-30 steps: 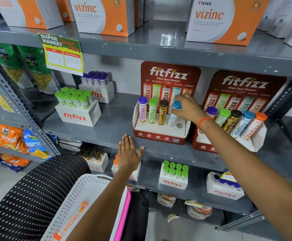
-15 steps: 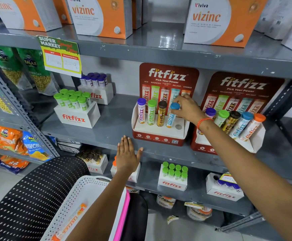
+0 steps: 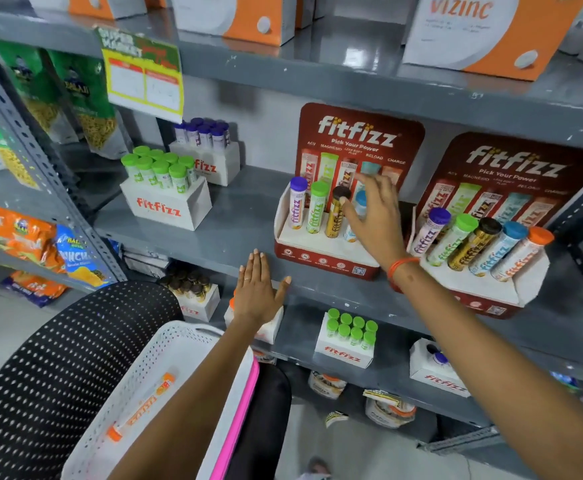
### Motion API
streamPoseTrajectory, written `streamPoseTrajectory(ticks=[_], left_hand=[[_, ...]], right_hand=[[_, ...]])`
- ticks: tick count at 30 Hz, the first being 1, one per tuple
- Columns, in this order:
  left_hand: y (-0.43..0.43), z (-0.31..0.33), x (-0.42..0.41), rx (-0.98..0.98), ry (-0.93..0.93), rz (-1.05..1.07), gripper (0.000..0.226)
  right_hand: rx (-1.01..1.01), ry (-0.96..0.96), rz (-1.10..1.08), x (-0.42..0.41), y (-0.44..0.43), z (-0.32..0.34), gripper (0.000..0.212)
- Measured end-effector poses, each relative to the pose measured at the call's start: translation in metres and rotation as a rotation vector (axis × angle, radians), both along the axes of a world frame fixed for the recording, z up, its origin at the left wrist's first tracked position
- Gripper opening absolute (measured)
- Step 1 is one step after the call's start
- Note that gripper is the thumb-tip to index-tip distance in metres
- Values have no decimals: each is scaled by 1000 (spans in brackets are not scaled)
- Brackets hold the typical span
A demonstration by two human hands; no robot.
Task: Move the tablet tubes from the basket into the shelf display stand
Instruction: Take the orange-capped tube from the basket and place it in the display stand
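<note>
A red fitfizz display stand (image 3: 321,259) sits on the middle grey shelf. Purple-capped (image 3: 297,207), green-capped (image 3: 317,211) and brown-capped (image 3: 336,213) tubes stand in it, with a blue-capped tube (image 3: 359,206) partly hidden behind my right hand. My right hand (image 3: 375,220) hovers in front of the blue tube, fingers spread, holding nothing. My left hand (image 3: 257,292) rests flat and open against the shelf's front edge. A white perforated basket (image 3: 179,344) at lower left holds one orange-capped tube (image 3: 143,407).
A second, full fitfizz stand (image 3: 484,296) is on the right. White fitfizz boxes of green tubes (image 3: 165,199) and purple tubes (image 3: 207,157) stand at left. More boxes fill the lower shelf. A black perforated chair back (image 3: 40,368) lies under the basket.
My right hand has let go of the blue-capped tube, which now stands in the stand, and has opened and drawn back. My left hand has stayed on the shelf edge.
</note>
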State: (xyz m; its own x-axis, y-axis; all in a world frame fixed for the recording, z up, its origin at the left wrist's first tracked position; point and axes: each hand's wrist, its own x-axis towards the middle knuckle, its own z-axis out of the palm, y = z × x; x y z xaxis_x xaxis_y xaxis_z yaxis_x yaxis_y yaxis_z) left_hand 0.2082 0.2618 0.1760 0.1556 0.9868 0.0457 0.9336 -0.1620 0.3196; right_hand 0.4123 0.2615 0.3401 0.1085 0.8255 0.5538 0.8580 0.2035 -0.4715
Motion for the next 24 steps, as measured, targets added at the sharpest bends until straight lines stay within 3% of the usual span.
streamPoseTrajectory(ticks=[5, 8, 14, 17, 24], left_hand=[[-61, -3, -45, 232, -230, 194, 72], [-110, -27, -88, 256, -222, 388, 66], [-213, -94, -170, 54, -123, 759, 66], [-250, -124, -194, -94, -89, 885, 74], [-276, -163, -207, -328, -91, 951, 84]], right_hand=[[101, 57, 266, -86, -28, -57, 26], [10, -1, 423, -143, -41, -104, 24], [-338, -173, 720, -238, -76, -206, 30], [-473, -353, 858, -277, -95, -248, 27], [-700, -655, 1109, -369, -121, -306, 41]])
